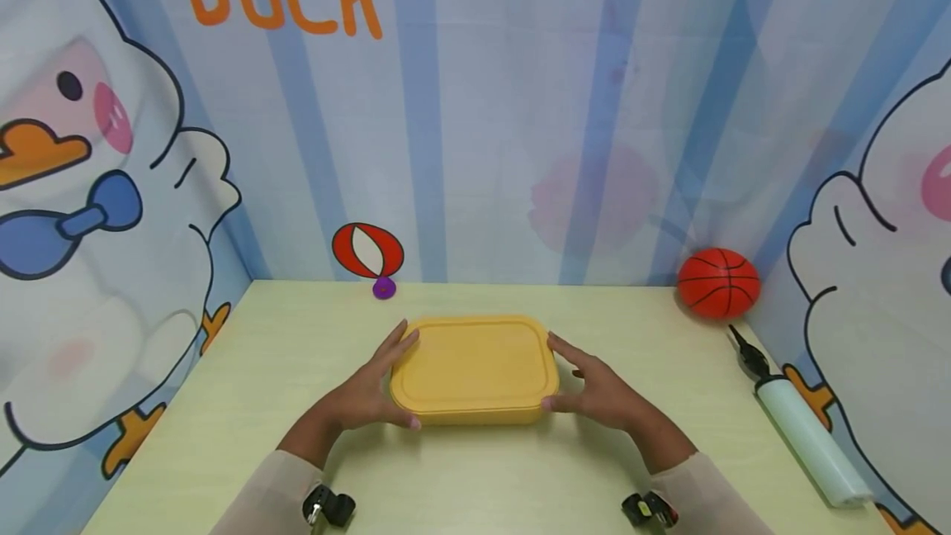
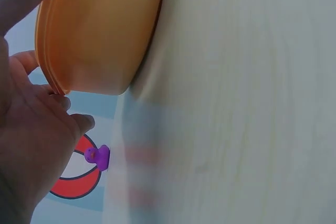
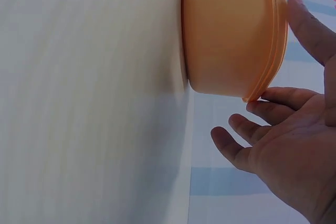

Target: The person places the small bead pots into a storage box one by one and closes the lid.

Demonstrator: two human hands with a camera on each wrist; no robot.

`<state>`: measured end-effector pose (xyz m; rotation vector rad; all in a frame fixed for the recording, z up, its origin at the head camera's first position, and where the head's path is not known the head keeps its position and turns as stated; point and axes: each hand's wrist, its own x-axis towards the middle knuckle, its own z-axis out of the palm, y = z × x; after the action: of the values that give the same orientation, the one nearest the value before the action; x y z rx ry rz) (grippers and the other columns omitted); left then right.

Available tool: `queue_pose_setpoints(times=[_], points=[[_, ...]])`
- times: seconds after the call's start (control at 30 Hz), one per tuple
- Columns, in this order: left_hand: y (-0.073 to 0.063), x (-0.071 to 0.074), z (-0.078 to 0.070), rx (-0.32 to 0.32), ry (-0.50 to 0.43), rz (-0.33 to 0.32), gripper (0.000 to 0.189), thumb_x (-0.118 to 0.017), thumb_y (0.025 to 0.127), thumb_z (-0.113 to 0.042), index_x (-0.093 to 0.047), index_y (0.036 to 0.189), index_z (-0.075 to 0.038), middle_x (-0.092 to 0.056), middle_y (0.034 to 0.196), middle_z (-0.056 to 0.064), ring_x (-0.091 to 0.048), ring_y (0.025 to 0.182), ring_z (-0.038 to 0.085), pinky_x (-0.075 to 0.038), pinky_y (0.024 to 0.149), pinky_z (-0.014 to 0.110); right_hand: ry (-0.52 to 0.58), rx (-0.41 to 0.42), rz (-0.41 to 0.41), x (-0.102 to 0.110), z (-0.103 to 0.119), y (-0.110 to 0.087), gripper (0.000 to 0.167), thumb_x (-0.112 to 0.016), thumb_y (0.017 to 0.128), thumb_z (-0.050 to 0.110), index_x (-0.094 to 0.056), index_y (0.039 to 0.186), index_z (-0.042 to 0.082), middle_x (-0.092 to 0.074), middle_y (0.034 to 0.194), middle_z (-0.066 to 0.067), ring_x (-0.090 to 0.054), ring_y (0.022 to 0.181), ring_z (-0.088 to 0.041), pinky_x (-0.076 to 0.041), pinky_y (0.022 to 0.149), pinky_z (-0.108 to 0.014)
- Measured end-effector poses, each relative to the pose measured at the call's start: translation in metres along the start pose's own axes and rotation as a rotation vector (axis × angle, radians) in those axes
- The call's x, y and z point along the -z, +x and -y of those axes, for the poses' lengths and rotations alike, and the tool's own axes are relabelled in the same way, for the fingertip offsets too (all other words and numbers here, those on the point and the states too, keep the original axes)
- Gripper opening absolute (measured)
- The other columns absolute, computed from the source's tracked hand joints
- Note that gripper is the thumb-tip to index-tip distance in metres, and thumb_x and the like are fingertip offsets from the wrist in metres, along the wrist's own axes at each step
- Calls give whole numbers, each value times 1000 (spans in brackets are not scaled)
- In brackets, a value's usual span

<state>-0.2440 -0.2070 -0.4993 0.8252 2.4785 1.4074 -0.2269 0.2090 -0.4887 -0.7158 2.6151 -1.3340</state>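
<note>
A yellow lidded food box [image 1: 475, 362] sits on the pale table, its lid on. My left hand [image 1: 364, 393] holds its left end, thumb at the front corner and fingers at the back corner. On the right end my right hand [image 1: 603, 390] mirrors this grip. In the left wrist view, fingertips meet the lid's rim at the corner of the box [image 2: 105, 35]. The right wrist view shows the thumb and two fingertips against the rim of the box [image 3: 228, 35], while the other fingers spread away from it.
A small purple toy duck [image 1: 384, 288] stands at the table's back edge. Back right is a red toy basketball [image 1: 718, 283]. A pale green hand pump with a black nozzle [image 1: 813, 440] lies along the right edge. A duck-printed curtain [image 1: 490, 106] encloses the table's back and sides.
</note>
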Motion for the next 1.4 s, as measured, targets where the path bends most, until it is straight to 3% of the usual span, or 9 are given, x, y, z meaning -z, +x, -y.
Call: queue_pose_setpoints(times=[0.13, 0.27, 0.8, 1.07, 1.23, 1.4], points=[[0, -1, 1, 8, 14, -2, 123, -96, 82, -43, -23, 175, -10, 5, 186, 14, 4, 170, 52, -7, 129, 83, -4, 24, -5, 1, 0, -1, 95, -83, 99, 27, -28, 170, -4, -26, 178, -29, -30, 162, -56, -45, 118, -73], [0, -1, 2, 20, 28, 3, 114, -88, 90, -47, -21, 175, -9, 5, 187, 13, 5, 170, 51, -5, 129, 83, 0, 11, -18, 1, 1, -2, 95, -86, 97, 27, -32, 169, -5, -28, 177, -28, -31, 162, -55, -49, 115, -72], [3, -2, 15, 46, 10, 25, 112, -85, 93, -39, -15, 177, -12, 10, 187, 10, 8, 171, 48, -5, 128, 84, -24, -47, -14, 0, 7, -3, 95, -87, 95, 34, -37, 167, -4, -30, 178, -23, -30, 163, -52, -51, 111, -75], [2, -13, 20, 6, -66, -23, 112, -81, 95, -38, -9, 178, -16, 15, 186, 7, 14, 170, 48, 2, 124, 88, 22, -34, -1, -1, 1, -2, 96, -85, 97, 33, -32, 169, -1, -25, 179, -24, -47, 154, -53, -56, 106, -71], [-2, -20, 24, 39, -135, -49, 118, -80, 97, -37, 6, 177, -23, 21, 185, 4, 19, 170, 44, 6, 126, 85, 50, -11, 4, -1, -1, -2, 94, -85, 98, 29, -31, 169, -2, -25, 179, -25, -53, 149, -53, -59, 103, -69], [-3, -22, 26, 63, -133, -92, 119, -81, 96, -30, 6, 177, -23, 15, 186, 5, 14, 171, 43, 4, 129, 81, 63, -1, -8, -3, -2, -2, 94, -85, 98, 27, -32, 169, -2, -26, 179, -26, -56, 147, -53, -60, 101, -67]])
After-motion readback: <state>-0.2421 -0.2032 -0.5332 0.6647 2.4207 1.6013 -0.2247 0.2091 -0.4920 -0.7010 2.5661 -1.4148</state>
